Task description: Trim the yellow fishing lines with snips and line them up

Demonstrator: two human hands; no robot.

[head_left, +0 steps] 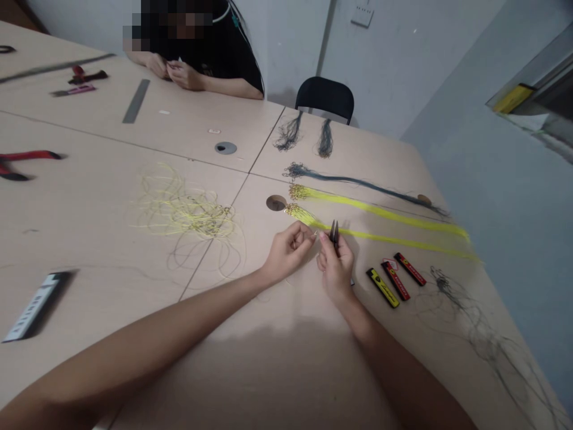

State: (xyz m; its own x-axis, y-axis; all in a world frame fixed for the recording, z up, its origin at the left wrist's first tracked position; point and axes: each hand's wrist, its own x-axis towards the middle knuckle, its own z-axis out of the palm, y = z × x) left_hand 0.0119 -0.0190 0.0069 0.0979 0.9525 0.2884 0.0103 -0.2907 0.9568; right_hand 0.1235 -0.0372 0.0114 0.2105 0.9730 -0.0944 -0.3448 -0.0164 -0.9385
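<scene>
My left hand (289, 252) is closed in a pinch on a small hook (315, 234), its line too thin to follow. Close beside it on the right, my right hand (335, 263) is wrapped round small scissors (334, 232), blades pointing away from me, its thumb and finger near the hook. Just beyond both hands lie two yellow line bundles (385, 214) with hooks at their left ends. A dark line bundle (358, 180) stretches behind them. Left of my hands is a loose tangle of yellow line (192, 214).
Three lighters (382, 288) and a dark line tangle (474, 322) lie right. Two short dark bundles (326, 140) are farther back. Red-handled pliers (31, 156), a labelled case (36, 306) and a ruler (136, 101) lie left. Another person (215, 60) sits across; a chair (324, 98) stands behind.
</scene>
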